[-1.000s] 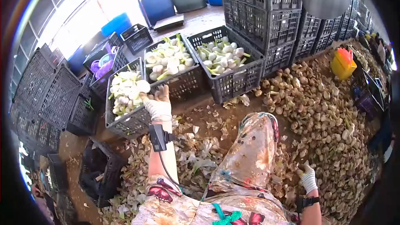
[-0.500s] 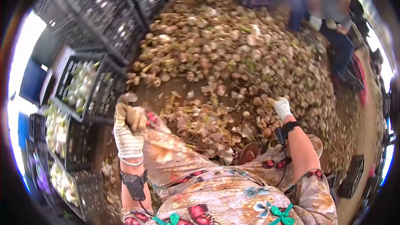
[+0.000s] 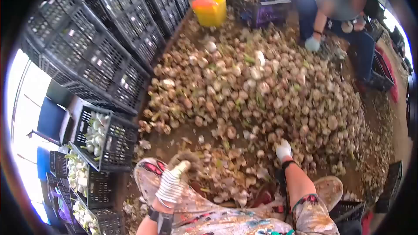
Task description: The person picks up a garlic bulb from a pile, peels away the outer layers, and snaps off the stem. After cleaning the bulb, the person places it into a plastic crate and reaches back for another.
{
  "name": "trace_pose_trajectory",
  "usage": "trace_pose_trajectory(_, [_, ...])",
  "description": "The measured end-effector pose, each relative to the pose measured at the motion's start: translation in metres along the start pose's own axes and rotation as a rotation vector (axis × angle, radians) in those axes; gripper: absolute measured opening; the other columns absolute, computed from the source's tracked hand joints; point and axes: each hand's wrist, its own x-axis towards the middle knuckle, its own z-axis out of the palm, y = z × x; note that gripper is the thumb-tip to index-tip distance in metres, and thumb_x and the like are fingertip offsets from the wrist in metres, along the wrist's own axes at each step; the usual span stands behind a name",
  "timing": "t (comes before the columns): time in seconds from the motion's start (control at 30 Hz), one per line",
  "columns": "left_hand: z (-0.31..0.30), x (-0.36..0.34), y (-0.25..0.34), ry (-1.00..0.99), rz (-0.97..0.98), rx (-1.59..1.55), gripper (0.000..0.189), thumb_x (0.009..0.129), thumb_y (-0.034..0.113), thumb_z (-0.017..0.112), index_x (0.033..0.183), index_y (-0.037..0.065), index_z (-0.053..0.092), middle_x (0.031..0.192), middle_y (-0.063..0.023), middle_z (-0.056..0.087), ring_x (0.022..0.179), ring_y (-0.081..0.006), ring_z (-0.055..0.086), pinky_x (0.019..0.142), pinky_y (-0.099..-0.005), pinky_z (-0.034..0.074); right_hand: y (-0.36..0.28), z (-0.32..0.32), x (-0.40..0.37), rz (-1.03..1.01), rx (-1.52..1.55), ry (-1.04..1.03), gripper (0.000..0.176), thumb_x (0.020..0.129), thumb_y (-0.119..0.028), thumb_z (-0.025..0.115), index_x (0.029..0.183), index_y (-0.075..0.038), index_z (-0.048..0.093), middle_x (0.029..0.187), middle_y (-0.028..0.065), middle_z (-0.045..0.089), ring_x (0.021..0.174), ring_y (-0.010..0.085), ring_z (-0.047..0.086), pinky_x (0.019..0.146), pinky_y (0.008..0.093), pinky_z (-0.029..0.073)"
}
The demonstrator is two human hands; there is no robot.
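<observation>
My left hand (image 3: 175, 178), in a striped glove with brownish fingers, hovers over my left knee. Its fingers are curled and blurred, and what they hold, if anything, cannot be made out. My right hand (image 3: 284, 150), in a white glove, reaches down to the near edge of a big heap of garlic bulbs (image 3: 244, 82). Its fingertips are hidden among the bulbs. Loose peeled skins and stalks (image 3: 226, 169) lie on the ground between my legs.
Stacked black crates (image 3: 100, 39) line the left side. Nearer, a crate of white garlic (image 3: 98, 135) stands above other filled crates. A yellow bucket (image 3: 212, 12) and a dark crate (image 3: 261, 6) are behind the heap. A person (image 3: 348, 30) sits at the upper right.
My left hand has moved right and down, over the knee. My right hand has shifted slightly left and lower in view. The view has tilted up, and the co-worker's gloved hand now shows at the heap.
</observation>
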Motion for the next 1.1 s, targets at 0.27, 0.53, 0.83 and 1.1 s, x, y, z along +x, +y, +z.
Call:
trace_pose_trajectory(0.27, [-0.010,0.018,-0.039,-0.056,0.109,0.342,0.047,0.086,0.007,0.057,0.129,0.001,0.040,0.113,-0.0117,0.057,0.097,-0.0196,0.058,0.081,-0.0318,0.050,-0.073,-0.047,-0.043,-0.380,0.174,0.031,0.027,0.078,-0.022,0.062,0.092,0.000,0.064,0.083,0.0172,0.065,0.078,0.0323,0.062,0.072,0.0370,0.049])
trace_pose_trajectory(0.53, [0.017,0.008,-0.055,-0.252,0.302,0.483,0.057,0.085,0.011,0.061,0.134,0.005,0.034,0.121,-0.0052,0.049,0.109,-0.0125,0.048,0.093,-0.0278,0.042,-0.213,-0.109,-0.218,-0.363,1.236,-0.682,0.036,0.085,-0.027,0.065,0.106,0.001,0.059,0.090,0.0057,0.064,0.075,0.0110,0.059,0.067,0.0257,0.049])
trace_pose_trajectory(0.83, [0.008,-0.023,-0.053,-0.407,0.181,0.067,0.040,0.093,0.019,0.049,0.128,0.003,0.040,0.104,-0.0018,0.055,0.091,-0.0095,0.051,0.084,-0.0247,0.043,-0.203,-0.086,-0.256,-0.524,1.086,-0.565,0.022,0.087,-0.023,0.063,0.097,-0.004,0.063,0.084,-0.0025,0.062,0.073,0.0038,0.052,0.063,0.0199,0.043])
trace_pose_trajectory(1.1, [-0.001,-0.031,-0.051,-0.439,-0.140,-0.415,0.036,0.092,0.025,0.047,0.121,0.003,0.048,0.105,-0.0060,0.059,0.090,-0.0159,0.058,0.084,-0.0336,0.048,-0.202,-0.081,-0.274,-0.513,1.068,-0.495,0.019,0.087,-0.020,0.062,0.096,-0.003,0.063,0.084,-0.0028,0.062,0.070,0.0029,0.052,0.060,0.0190,0.043])
